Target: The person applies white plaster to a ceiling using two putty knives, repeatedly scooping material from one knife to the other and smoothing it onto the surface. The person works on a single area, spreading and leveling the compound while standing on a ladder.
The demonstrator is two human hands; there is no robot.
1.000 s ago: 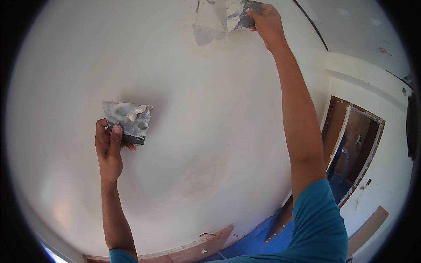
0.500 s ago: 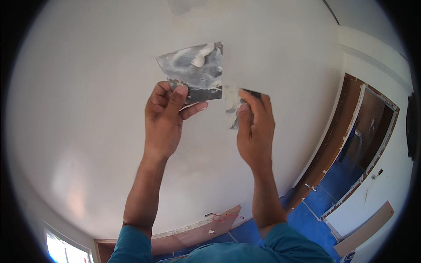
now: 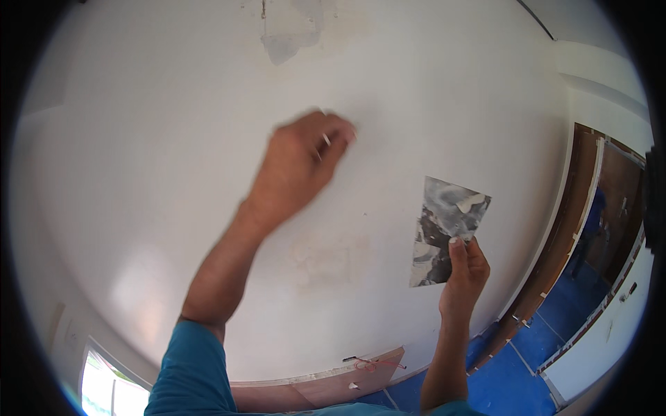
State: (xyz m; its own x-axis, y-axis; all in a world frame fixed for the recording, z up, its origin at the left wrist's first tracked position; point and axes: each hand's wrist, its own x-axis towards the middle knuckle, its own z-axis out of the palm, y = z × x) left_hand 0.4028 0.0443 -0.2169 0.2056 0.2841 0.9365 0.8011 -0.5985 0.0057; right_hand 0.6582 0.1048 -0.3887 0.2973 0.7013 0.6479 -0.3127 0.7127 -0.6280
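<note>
Both blades (image 3: 451, 201) are now together in the right hand (image 3: 470, 270), whereas earlier each hand was holding one. It is clamped on them, thumb in front, and they are before the white wall (image 3: 173, 173), left of the door frame (image 3: 558, 243). Well apart, the left hand (image 3: 302, 156) is blurred below a grey patch (image 3: 281, 48), fingers curled; I cannot tell if it holds something

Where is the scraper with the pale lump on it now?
In the head view, the scraper is right of centre, held in the right hand, left of the brown door frame.
</note>
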